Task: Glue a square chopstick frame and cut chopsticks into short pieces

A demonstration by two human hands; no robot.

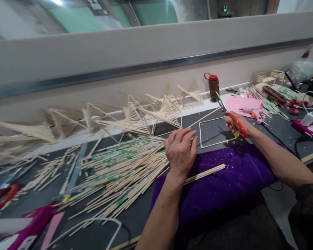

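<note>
My right hand [231,122] is closed on a pair of scissors [240,125] with red and yellow handles, blades pointing up and away. My left hand [181,149] has its fingers curled at the right edge of a heap of thin wooden sticks [135,166]. From its fingertips a thin wooden stick [205,117] slants toward the scissors; the grip itself is partly hidden. A rectangular stick frame [200,134] lies flat on the dark table below the scissors. Two or so loose sticks [208,172] rest on a purple cloth [232,187] beside my left wrist.
Fan-shaped stick structures [164,113] stand along the wall. A brown bottle [214,88] with a red lid, a pink glue gun [253,113] and a purple power strip [307,129] are to the right. Red-handled scissors [5,198] and another purple power strip [28,225] lie left.
</note>
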